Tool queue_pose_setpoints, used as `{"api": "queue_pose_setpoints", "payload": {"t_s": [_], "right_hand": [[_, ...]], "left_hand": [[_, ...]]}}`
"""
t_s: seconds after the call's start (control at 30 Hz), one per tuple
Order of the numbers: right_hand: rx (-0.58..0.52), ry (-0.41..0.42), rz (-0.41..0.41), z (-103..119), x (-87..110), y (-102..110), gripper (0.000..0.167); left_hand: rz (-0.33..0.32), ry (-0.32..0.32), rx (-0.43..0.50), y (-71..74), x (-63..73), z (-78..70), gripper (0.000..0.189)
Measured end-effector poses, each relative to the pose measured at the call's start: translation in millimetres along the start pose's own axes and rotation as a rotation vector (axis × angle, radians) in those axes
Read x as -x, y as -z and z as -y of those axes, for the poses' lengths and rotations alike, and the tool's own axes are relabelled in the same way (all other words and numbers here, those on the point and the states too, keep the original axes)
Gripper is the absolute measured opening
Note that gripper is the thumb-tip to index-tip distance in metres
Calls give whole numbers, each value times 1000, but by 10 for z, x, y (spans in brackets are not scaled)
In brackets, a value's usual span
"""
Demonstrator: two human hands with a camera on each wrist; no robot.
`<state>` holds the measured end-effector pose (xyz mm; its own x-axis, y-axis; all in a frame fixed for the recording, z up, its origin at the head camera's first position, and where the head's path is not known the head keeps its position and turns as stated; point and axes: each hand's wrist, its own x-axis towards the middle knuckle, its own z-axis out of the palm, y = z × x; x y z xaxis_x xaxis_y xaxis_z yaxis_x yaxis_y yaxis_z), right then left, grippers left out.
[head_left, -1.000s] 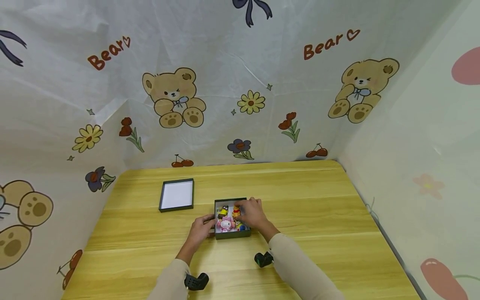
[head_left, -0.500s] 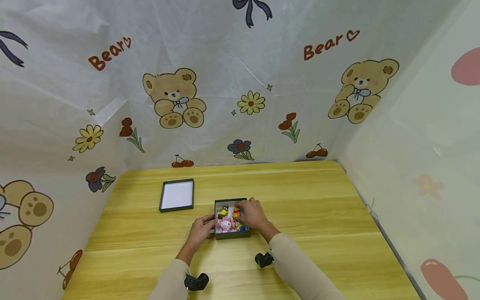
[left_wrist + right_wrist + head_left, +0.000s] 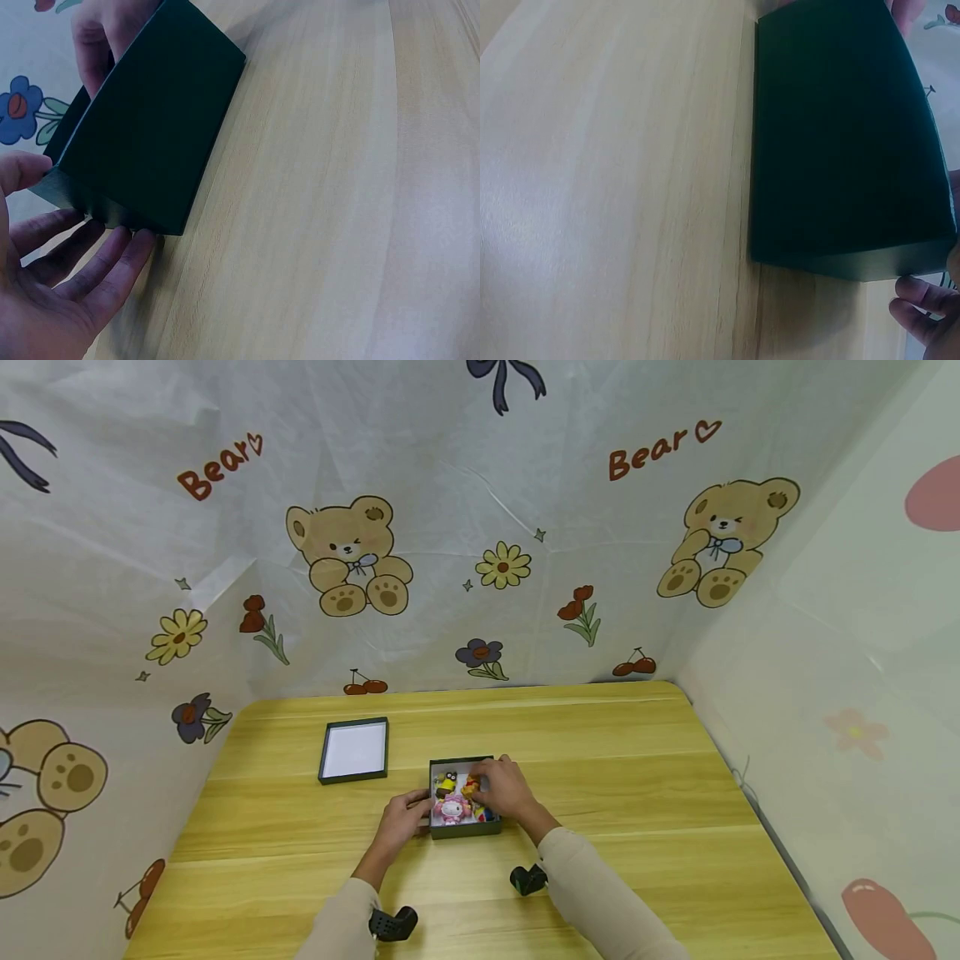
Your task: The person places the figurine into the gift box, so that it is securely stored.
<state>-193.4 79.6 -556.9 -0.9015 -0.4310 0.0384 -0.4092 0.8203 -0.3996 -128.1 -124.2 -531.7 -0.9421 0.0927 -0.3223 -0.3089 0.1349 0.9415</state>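
Observation:
A dark green open box (image 3: 465, 832) with a white inside stands at mid-table, holding several small toy figurines. My left hand (image 3: 402, 818) holds its left side, thumb at the rim and fingertips (image 3: 139, 244) against the outer wall. From the right, my right hand (image 3: 507, 787) reaches over the rim and pinches an orange-yellow bear figurine (image 3: 469, 786), now tilted and partly hidden by the fingers. A yellow-and-black figurine (image 3: 447, 782) lies at the box's back left. Nearer the front are a pink figurine with a white face (image 3: 452, 809) and a blue-and-yellow one (image 3: 483, 813).
A shallow dark-rimmed box lid (image 3: 355, 750), white inside, lies behind and left of the box. The wooden table (image 3: 622, 760) meets a printed cloth wall (image 3: 435, 635) at the back and another at the right.
In the right hand's fingers, the bear figurine has tilted from upright to slanting. The blue-and-yellow figurine shows slightly further right. The left hand, box and lid have stayed put.

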Motion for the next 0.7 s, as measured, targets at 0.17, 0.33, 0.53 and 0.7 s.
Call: {"api": "queue_pose_setpoints", "payload": {"t_s": [0.17, 0.33, 0.53, 0.7], "right_hand": [[-14, -15, 1, -7, -5, -13, 33], [0, -5, -12, -15, -6, -20, 32], [-12, 1, -22, -17, -6, -14, 31], [-16, -5, -18, -15, -5, -4, 32]], "left_hand": [[-2, 4, 3, -3, 11, -17, 45], [-4, 8, 2, -4, 10, -21, 45], [-10, 11, 9, 0, -129, 153, 44], [-32, 18, 0, -3, -231, 306, 46]]}}
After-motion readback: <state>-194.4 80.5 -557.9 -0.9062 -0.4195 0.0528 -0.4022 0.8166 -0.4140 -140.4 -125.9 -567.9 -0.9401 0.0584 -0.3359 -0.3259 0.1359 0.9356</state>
